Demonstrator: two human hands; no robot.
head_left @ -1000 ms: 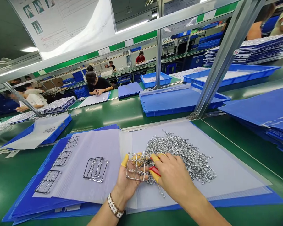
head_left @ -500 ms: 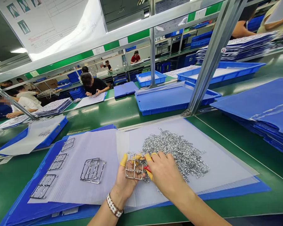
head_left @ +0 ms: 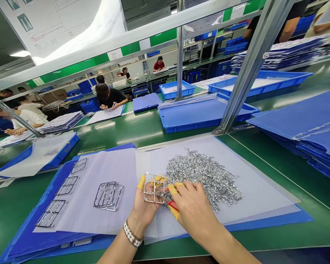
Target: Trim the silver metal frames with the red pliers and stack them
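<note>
My left hand (head_left: 145, 205), yellow covers on its fingertips, grips a small shiny metallic sprue frame (head_left: 154, 187) with small parts on its inner bars. My right hand (head_left: 191, 205) is closed around red-handled nippers (head_left: 171, 204), whose jaws reach to the frame's right side. Behind both hands, a heap of small silvery parts (head_left: 203, 176) is spread over a white sheet (head_left: 261, 194). To the left, overlapping sprue frames (head_left: 108, 196) lie on another translucent sheet (head_left: 90, 172). More sprue frames (head_left: 51, 213) line that sheet's left edge.
A metal post (head_left: 247, 62) rises from the green bench (head_left: 121, 128) beyond the sheets. Blue trays (head_left: 192, 115) stand behind it, and stacked blue sheets (head_left: 305, 124) lie at right. A co-worker (head_left: 107, 96) sits across the bench. A paper-lined tray (head_left: 57, 156) is at left.
The sprue frame has turned slightly and shifted a little up and left in my left hand. The nippers' jaws now show at its right side. The camera view has shifted slightly.
</note>
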